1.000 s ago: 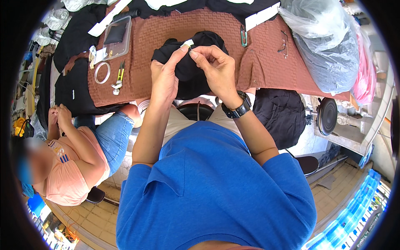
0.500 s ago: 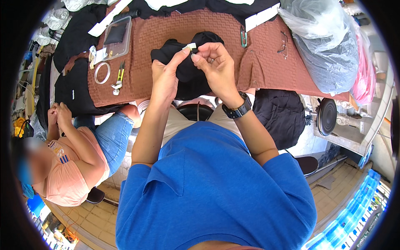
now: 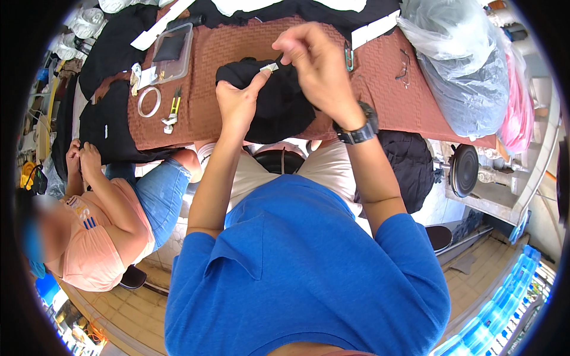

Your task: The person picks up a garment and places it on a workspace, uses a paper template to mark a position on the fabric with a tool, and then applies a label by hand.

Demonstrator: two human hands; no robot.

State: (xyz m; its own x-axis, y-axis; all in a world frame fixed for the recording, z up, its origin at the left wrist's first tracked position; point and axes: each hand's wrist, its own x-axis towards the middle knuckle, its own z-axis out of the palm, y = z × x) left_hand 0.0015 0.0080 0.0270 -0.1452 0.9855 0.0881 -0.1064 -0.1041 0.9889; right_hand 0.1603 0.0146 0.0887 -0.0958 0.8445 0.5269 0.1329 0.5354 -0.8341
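Between the thumb and fingers of my left hand (image 3: 238, 102) is the edge of a black garment (image 3: 279, 107). A small white label (image 3: 270, 67) shows at my left thumb tip, against the black cloth. My right hand (image 3: 320, 71) is lifted above the cloth, up and to the right of the label. Its thumb and forefinger are pinched together and slightly blurred. Whatever they hold, if anything, is too small to see. The bulk of the garment rests at the table's front edge, over my lap.
A brown cloth covers the table (image 3: 219, 44). Left lie a clear plastic box (image 3: 185, 59), a white ring (image 3: 149, 102) and yellow-handled snips (image 3: 174, 107). Right are green snips (image 3: 348, 57), glasses (image 3: 404, 68) and a large filled plastic bag (image 3: 460, 77). A co-worker (image 3: 113, 219) sits at left.
My right hand has moved up and to the right, away from the label and my left hand. The left hand stays on the garment, nearly in place.
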